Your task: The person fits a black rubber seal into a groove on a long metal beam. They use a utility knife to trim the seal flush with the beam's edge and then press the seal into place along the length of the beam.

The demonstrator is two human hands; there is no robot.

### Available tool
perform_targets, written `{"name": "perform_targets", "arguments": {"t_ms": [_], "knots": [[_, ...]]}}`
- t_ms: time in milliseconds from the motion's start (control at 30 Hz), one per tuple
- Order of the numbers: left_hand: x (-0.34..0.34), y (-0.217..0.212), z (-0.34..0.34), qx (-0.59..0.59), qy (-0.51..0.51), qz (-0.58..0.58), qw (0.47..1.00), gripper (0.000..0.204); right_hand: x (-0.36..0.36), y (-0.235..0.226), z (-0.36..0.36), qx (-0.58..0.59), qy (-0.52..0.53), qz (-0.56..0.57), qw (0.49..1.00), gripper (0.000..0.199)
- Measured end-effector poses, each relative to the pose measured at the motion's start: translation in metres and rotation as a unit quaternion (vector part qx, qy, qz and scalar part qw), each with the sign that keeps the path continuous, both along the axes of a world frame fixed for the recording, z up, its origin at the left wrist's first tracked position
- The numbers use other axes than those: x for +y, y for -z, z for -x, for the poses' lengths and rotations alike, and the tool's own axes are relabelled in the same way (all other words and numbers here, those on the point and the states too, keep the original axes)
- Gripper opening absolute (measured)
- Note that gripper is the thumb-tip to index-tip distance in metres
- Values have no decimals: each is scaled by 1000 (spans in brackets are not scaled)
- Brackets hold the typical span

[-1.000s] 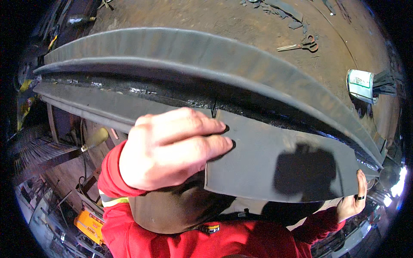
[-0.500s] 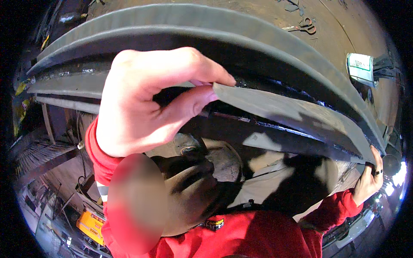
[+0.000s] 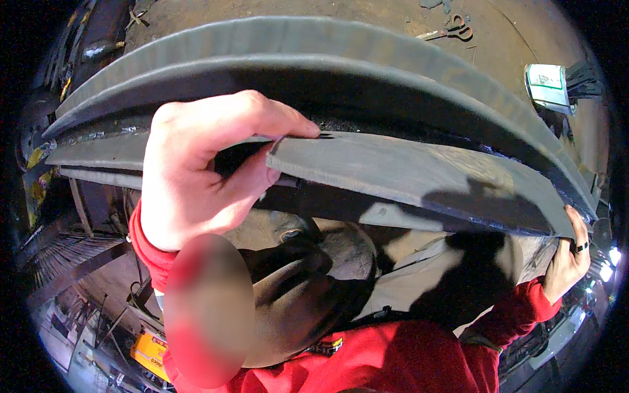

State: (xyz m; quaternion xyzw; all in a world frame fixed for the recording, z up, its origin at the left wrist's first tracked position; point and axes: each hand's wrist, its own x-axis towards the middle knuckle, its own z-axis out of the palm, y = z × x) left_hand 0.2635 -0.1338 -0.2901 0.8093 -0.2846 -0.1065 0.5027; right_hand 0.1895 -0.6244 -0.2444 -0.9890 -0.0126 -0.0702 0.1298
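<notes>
one end of a gray strip [image 3: 393,167] is pinched by the left hand [image 3: 183,160], with thumb and fingers nearly closed on it. the other end is held at its edge by the bent fingers of the right hand [image 3: 567,257]. the strip is held along the near side of a big curved beam [image 3: 275,38]. past the beam, scissors [image 3: 453,30] and a white can [image 3: 548,86] are seen.

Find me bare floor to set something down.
Floor left of the scissors, beyond the beam, looks bare; between scissors, can and beam, mostly bare. Crowded: the beam's near side, where left hand and right hand hold the plate.
</notes>
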Motion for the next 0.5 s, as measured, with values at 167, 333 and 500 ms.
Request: {"name": "perform_targets", "arguments": {"t_ms": [167,333,500], "knots": [[1,2,1,1,0,-2,1000,24,2,2,2,6,5,-4,1000,37],[-1,0,0,2,-10,-30,999,26,1,3,3,6,3,-10,1000,34],[-3,0,0,10,-8,-42,999,27,0,4,2,4,2,-2,1000,38]]}}
